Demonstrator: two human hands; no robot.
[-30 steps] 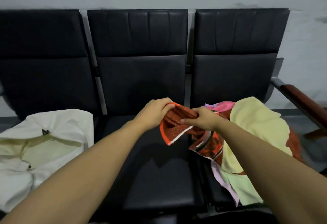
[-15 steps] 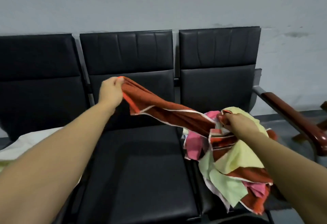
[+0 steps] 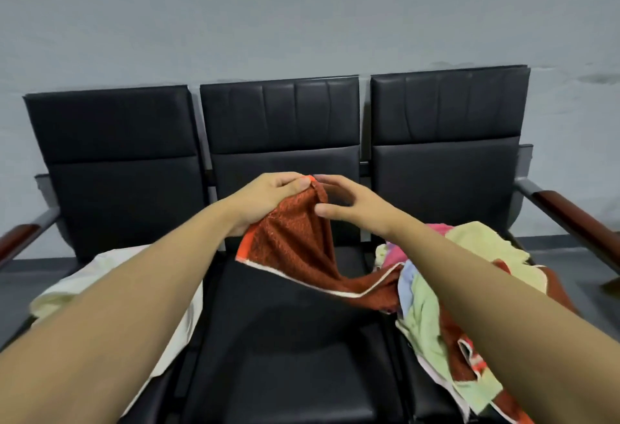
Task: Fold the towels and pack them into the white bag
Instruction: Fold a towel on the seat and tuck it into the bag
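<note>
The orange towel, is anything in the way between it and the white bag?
Only the person's own left forearm crosses above the white bag. The orange towel, pinched by the left hand, hangs over the bare middle seat.

Two bare forearms entering from lower frame edge, tapering toward wrists. No sleeve, cuff or glove showing along either forearm up to frame edge. Bare left hand (image 3: pixel 268 199) showing no ring, band or watch at wrist; thumbnail showing short and unpainted. Bare right hand (image 3: pixel 349 204) likewise showing no ring, band or watch; fingernails short where visible. No markings, tape or cabling appearing on either arm.
</note>
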